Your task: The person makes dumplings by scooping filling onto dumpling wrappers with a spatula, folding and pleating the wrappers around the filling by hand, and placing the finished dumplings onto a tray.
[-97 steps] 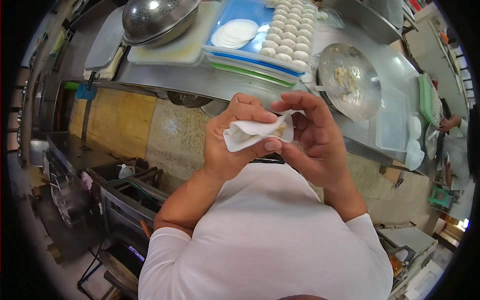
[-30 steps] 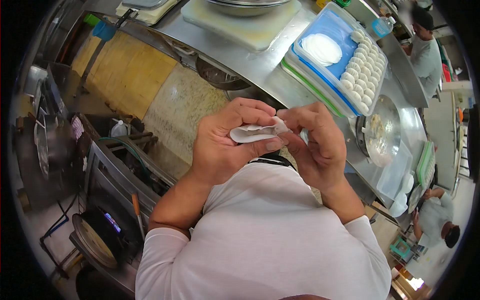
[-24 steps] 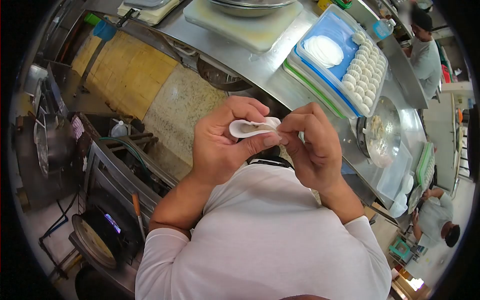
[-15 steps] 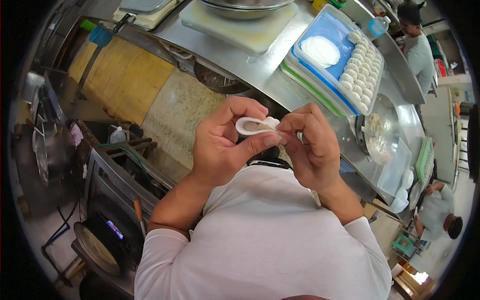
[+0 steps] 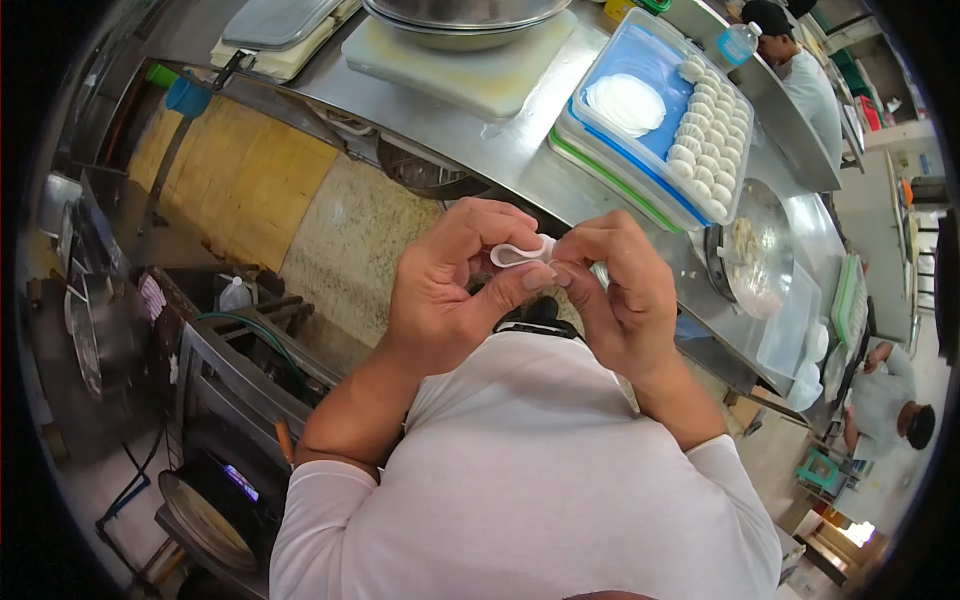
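Note:
Between my two hands, in front of my chest, is a folded white dumpling (image 5: 517,256) with its near end still a rounded loop. My left hand (image 5: 455,270) holds it from the left, thumb below and fingers curled over the top. The thumb and forefinger of my right hand (image 5: 615,280) pinch its right end, and the fingertips partly hide the edge there. To the right, a plastic tray (image 5: 577,112) with a blue base carries a stack of round white wrappers (image 5: 626,105) and rows of pleated dumplings (image 5: 712,135).
On the steel counter (image 5: 500,150) are a cutting board (image 5: 400,68) with metal bowls (image 5: 465,12), a pan (image 5: 745,250) with filling, and a water bottle (image 5: 738,44). Two other people (image 5: 812,95) are at the right. Cooking equipment (image 5: 215,500) stands at lower left.
The dumpling's opening has become narrower as its sides are pressed together, and the filling no longer shows. The view has shifted slightly, with the counter appearing further left.

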